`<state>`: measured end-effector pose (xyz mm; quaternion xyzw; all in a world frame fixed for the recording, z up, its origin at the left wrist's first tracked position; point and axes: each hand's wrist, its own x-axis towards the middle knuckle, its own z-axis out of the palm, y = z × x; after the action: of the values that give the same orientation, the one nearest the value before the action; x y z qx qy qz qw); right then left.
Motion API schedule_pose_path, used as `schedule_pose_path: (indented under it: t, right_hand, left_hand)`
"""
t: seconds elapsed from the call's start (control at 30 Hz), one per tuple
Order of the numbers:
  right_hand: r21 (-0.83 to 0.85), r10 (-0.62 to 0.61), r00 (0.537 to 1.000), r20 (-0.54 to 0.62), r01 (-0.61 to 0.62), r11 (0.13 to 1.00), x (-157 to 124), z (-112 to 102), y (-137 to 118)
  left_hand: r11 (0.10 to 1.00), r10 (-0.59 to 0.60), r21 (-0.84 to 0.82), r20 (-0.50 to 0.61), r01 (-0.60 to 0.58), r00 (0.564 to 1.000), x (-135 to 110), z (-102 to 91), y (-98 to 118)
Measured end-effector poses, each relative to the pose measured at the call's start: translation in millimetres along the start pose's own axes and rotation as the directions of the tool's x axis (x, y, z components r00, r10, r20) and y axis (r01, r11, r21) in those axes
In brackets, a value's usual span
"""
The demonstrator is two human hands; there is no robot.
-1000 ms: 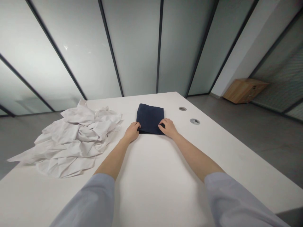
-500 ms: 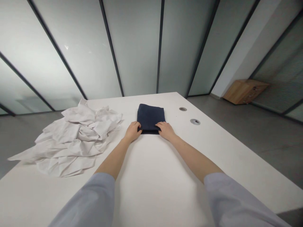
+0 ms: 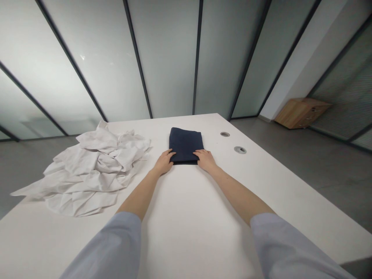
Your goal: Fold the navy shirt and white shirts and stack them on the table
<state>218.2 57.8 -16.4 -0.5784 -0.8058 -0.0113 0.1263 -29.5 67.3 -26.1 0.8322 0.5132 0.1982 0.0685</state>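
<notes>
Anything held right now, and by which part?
Folded, roughly rectangular navy cloth: left hand is on its near left corner, right hand on its near right corner. Whether they pinch it or only press can't be told.

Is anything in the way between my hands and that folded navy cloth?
Nothing visible is: the left hand and right hand both touch the navy cloth at its near corners. The white cloth pile lies off to the left.

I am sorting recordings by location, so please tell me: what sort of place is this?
Probably an office: frosted panels stand behind the white table, which has two round grommets, and a wooden cabinet stands at the right.
</notes>
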Motion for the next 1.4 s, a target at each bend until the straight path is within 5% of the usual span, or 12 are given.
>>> schedule_pose_path:
  t: [0.8, 1.2, 1.4]
  right_hand:
    - [-0.009, 0.033, 0.999, 0.022, -0.033, 0.999, 2.0, -6.0, 17.0]
    - [0.038, -0.265, 0.963, -0.044, 0.266, 0.963, -3.7, -4.1, -5.0]
    - [-0.016, -0.226, 0.973, 0.042, 0.227, 0.974, -2.3, -3.8, -0.6]
  left_hand:
    - [1.0, 0.003, -0.002, -0.017, -0.003, 1.0, -1.4, -4.5, -16.6]
    - [0.988, -0.146, -0.053, -0.015, 0.145, 0.989, 0.1, -8.5, -22.4]
    - [0.999, -0.035, 0.033, 0.025, 0.034, 0.999, 0.3, -8.4, -20.7]
